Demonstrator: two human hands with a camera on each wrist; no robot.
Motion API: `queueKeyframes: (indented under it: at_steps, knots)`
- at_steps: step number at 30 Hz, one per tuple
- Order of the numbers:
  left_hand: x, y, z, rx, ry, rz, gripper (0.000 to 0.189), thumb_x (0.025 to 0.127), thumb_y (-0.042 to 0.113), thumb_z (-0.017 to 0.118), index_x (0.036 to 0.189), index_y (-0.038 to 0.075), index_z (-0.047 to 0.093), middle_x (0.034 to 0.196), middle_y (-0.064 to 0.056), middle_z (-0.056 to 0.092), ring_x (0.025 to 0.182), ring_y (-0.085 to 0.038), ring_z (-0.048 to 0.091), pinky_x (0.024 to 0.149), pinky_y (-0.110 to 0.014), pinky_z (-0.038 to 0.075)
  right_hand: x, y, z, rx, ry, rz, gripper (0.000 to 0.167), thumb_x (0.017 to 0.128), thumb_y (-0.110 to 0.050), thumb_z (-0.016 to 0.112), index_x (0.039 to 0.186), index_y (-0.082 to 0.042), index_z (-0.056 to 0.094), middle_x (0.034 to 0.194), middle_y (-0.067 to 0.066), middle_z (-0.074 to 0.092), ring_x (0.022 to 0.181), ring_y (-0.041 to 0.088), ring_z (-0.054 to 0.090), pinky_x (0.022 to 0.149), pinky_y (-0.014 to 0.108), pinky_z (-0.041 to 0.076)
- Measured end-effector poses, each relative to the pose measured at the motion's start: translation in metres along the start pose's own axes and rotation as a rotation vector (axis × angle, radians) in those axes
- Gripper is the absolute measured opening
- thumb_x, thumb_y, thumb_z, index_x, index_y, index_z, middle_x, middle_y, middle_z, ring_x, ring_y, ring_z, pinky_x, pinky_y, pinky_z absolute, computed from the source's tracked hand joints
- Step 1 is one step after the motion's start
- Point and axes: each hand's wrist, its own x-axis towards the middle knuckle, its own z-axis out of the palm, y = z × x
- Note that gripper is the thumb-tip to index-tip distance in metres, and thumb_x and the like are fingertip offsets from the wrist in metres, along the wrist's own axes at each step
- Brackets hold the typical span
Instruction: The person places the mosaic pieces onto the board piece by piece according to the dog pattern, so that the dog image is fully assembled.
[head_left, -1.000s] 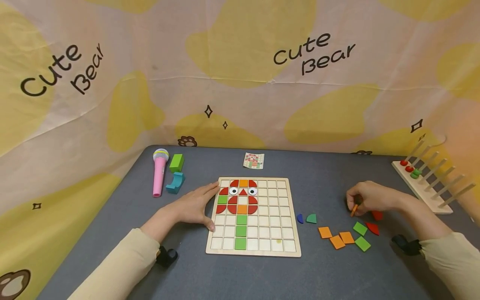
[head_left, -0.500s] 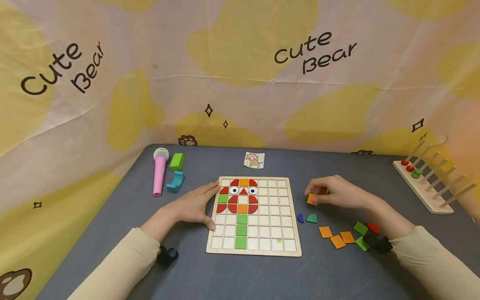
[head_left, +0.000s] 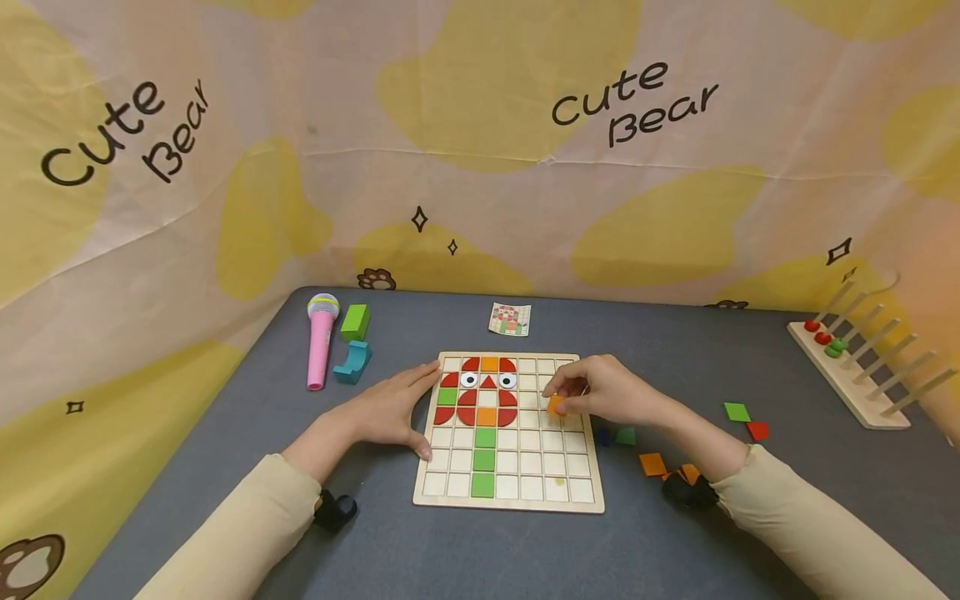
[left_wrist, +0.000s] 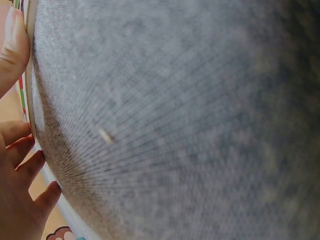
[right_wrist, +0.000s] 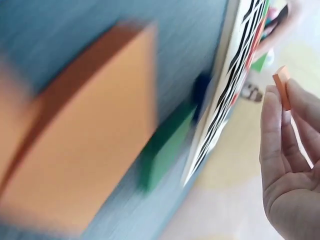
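A wooden grid board (head_left: pixel 525 504) lies flat on the dark table, with red, orange and green pieces and two eye discs (head_left: pixel 468 380) set in its left columns. Against the board's left edge rests my left hand (head_left: pixel 388 414), thumb and fingers spread; the left wrist view shows its fingertips at the rim. My right hand (head_left: pixel 611 392) is over the board's right columns and pinches an orange square tile (head_left: pixel 555 406) between thumb and fingers. In the right wrist view that tile (right_wrist: pixel 283 87) is seen edge-on, held off the board.
Right of the board lie loose orange tiles (head_left: pixel 652 465), a green quarter piece (head_left: pixel 625 436), a green tile (head_left: pixel 737 412) and a red piece (head_left: pixel 757 431). A pegged rack (head_left: pixel 855 375) stands far right. Beyond the board is a picture card (head_left: pixel 510 319). A pink microphone (head_left: pixel 320 342) and blocks (head_left: pixel 355 322) lie at left.
My right hand has moved left from the loose pieces to above the board, carrying the orange square tile. The left hand has stayed at the board's edge.
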Motion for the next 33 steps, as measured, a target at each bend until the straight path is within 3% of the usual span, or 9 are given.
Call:
queueKeyframes:
  at_steps: [6, 14, 21, 33]
  knots:
    - [0.000, 0.001, 0.000, 0.006, 0.002, 0.000, 0.124, 0.061, 0.064, 0.082, 0.158, 0.014, 0.023, 0.168, -0.007, 0.019, 0.153, -0.035, 0.024, 0.118, -0.061, 0.030, 0.012, -0.019, 0.015, 0.018, -0.010, -0.019, 0.017, 0.088, -0.007, 0.071, 0.104, -0.011, 0.077, 0.095, 0.000, 0.076, 0.079, 0.004, 0.061, 0.068, 0.019, 0.050]
    - [-0.001, 0.001, -0.001, 0.007, -0.001, 0.002, 0.124, 0.061, 0.064, 0.082, 0.158, 0.013, 0.023, 0.168, -0.008, 0.018, 0.153, -0.036, 0.023, 0.118, -0.062, 0.029, 0.026, -0.036, 0.033, 0.046, -0.017, -0.008, 0.015, 0.083, -0.001, 0.071, 0.094, -0.011, 0.077, 0.083, 0.000, 0.074, 0.073, 0.004, 0.060, 0.066, 0.017, 0.049]
    - [-0.001, 0.002, -0.001, 0.007, -0.002, -0.003, 0.124, 0.061, 0.064, 0.082, 0.158, 0.013, 0.024, 0.168, -0.007, 0.018, 0.153, -0.035, 0.023, 0.118, -0.062, 0.029, 0.031, -0.044, 0.046, 0.037, -0.020, 0.014, 0.011, 0.078, -0.001, 0.076, 0.085, -0.010, 0.075, 0.075, -0.002, 0.073, 0.067, 0.000, 0.060, 0.066, 0.016, 0.050]
    - [0.001, -0.001, 0.000, 0.023, -0.002, 0.009, 0.124, 0.061, 0.066, 0.082, 0.158, 0.012, 0.024, 0.168, -0.008, 0.018, 0.153, -0.036, 0.024, 0.118, -0.061, 0.030, 0.031, -0.049, 0.050, -0.017, 0.000, 0.020, 0.009, 0.076, -0.002, 0.079, 0.079, -0.011, 0.076, 0.072, -0.003, 0.073, 0.064, -0.002, 0.058, 0.065, 0.015, 0.050]
